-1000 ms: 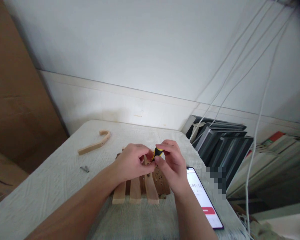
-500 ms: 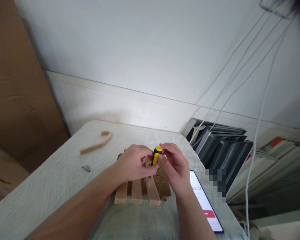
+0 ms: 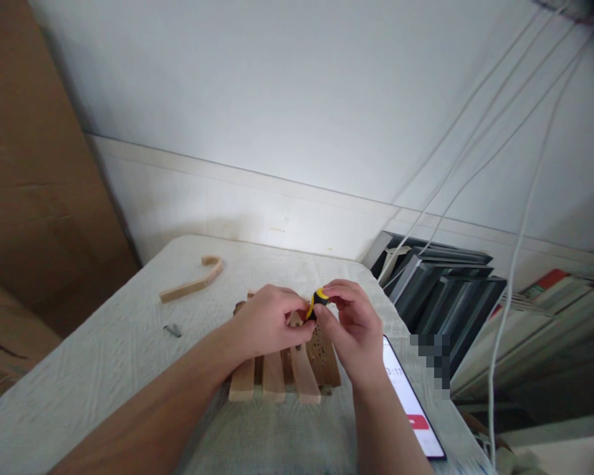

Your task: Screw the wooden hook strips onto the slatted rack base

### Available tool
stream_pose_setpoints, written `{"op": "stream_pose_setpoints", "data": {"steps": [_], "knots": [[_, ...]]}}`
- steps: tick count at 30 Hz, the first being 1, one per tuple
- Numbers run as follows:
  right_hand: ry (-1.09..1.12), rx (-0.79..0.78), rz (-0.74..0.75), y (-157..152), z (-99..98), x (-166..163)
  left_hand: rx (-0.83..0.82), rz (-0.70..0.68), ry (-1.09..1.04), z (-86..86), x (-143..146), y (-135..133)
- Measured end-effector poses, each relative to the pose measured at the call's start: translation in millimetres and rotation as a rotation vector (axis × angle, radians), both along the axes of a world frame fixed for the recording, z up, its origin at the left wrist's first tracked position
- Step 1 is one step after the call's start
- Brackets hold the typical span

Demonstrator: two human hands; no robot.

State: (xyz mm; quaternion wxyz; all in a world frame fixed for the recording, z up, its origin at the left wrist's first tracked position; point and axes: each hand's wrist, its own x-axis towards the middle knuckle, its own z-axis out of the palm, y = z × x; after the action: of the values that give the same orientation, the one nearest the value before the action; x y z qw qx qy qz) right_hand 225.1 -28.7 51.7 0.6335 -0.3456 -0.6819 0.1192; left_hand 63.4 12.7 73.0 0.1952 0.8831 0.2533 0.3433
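Observation:
A stubby yellow-and-black screwdriver stands tilted between my hands above a brown wooden board. My right hand pinches its handle near the top with thumb and fingers. My left hand closes its thumb and fingers around the lower part; the tip is hidden. Three light wooden strips lie across the board, and the right-hand strip is beneath the screwdriver, with a dark screw or hole showing on it. My left hand covers much of the other strips.
A loose wooden hook and some small screws lie on the white tablecloth at the left. A phone showing a timer lies by my right forearm. Dark flat panels lean beyond the table's right edge, with white cables hanging there.
The screwdriver's handle has turned and leans further right, showing more black. My right hand has shifted slightly right with it. My left hand keeps its place on the screwdriver.

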Motion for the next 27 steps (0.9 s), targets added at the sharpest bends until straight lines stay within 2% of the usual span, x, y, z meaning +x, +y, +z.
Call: {"op": "stream_pose_setpoints", "data": {"steps": [8,13,19,24,27], "knots": [[-0.024,0.016,-0.072,-0.7,-1.5,-0.1,-0.023,0.057,-0.011,3.4,0.2,-2.4],[-0.030,-0.006,-0.025,1.7,-3.5,-1.1,-0.015,0.041,-0.012,4.0,0.7,-3.1],[-0.009,0.011,-0.061,2.4,-3.7,-1.2,-0.006,0.048,-0.018,3.1,1.0,-3.2],[-0.016,0.004,0.006,0.6,-2.9,-1.5,0.021,0.037,-0.014,4.2,1.2,-4.4],[0.008,0.000,-0.010,1.5,-4.4,-1.2,-0.002,0.050,-0.008,5.4,0.5,-4.6]]}}
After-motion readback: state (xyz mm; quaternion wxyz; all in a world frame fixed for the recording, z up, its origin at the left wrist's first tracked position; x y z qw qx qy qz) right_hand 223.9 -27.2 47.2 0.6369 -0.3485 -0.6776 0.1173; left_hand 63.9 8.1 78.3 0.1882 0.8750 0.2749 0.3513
